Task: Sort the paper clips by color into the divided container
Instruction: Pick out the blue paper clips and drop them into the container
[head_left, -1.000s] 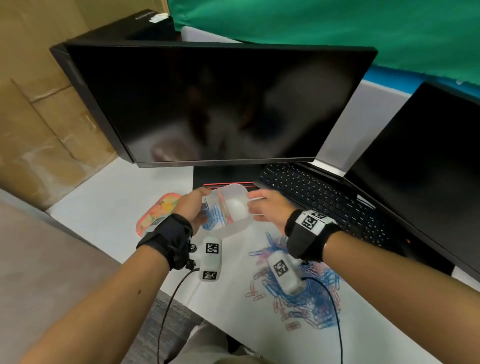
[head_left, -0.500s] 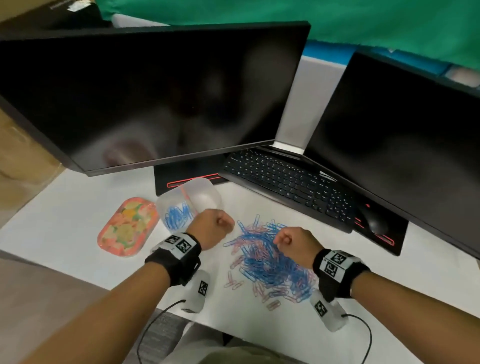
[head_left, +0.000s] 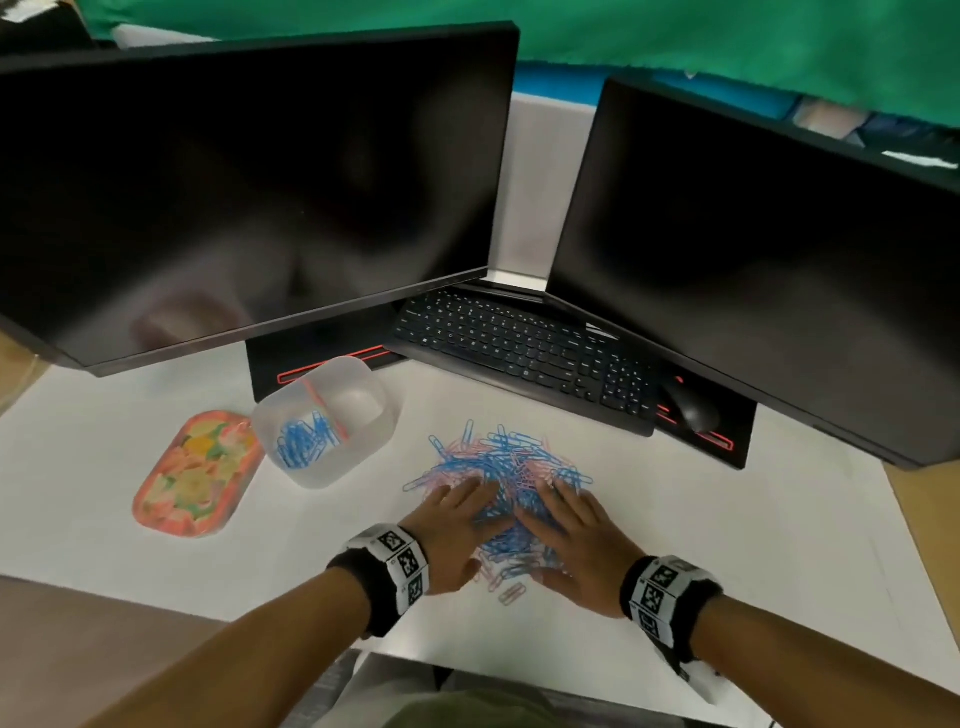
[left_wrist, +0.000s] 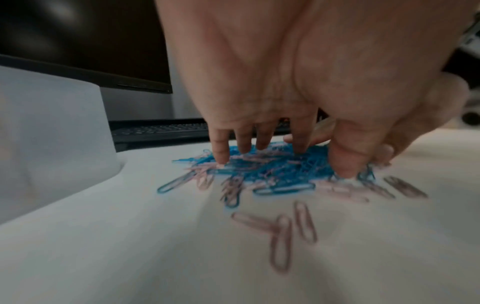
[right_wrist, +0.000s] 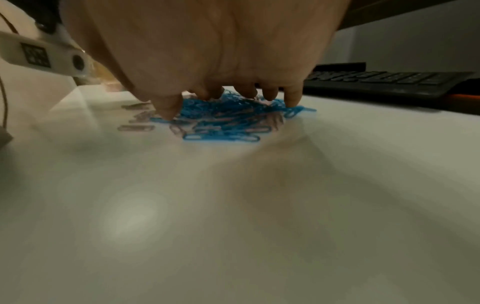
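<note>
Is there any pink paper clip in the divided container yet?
No, in the head view the divided container holds only blue paper clips in its left compartment; the right compartment looks empty.

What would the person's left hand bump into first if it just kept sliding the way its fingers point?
More of the paper clip pile the left hand already touches; beyond that, probably the keyboard.

Blue and pink clips on a white desk; blue ones in the frosted box. Orange floral tray. Black screens, green cloth.
</note>
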